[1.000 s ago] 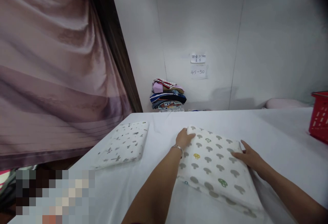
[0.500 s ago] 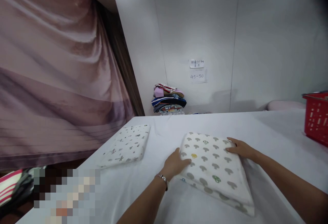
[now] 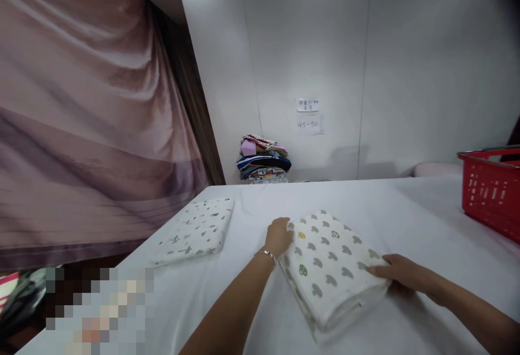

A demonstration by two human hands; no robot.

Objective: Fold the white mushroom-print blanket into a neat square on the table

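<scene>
A white folded cloth [image 3: 331, 257] with grey mushroom prints, one yellow and a few green, lies turned at an angle on the white-covered table. At its left corner, my left hand [image 3: 278, 237] grips the edge, a bracelet on the wrist; some of its fingertips are hidden. My right hand [image 3: 400, 273] pinches the right corner, thumb on top and fingers underneath. The layered folds show along the cloth's near right side. Farther left lies a second folded white cloth [image 3: 199, 230] with small dark prints, apart from both hands.
On the right of the table [image 3: 252, 311] stands a red plastic basket [image 3: 489, 190]. Beyond the far edge is a stack of folded fabrics [image 3: 264, 160] against the wall, below paper labels [image 3: 309, 124]. A pink curtain [image 3: 93, 127] hangs at left. A lower-left patch is pixelated.
The mushroom-print cloth has been rotated counterclockwise on the table. My left hand moved away from me along with its left side; my right hand came nearer, to the right corner.
</scene>
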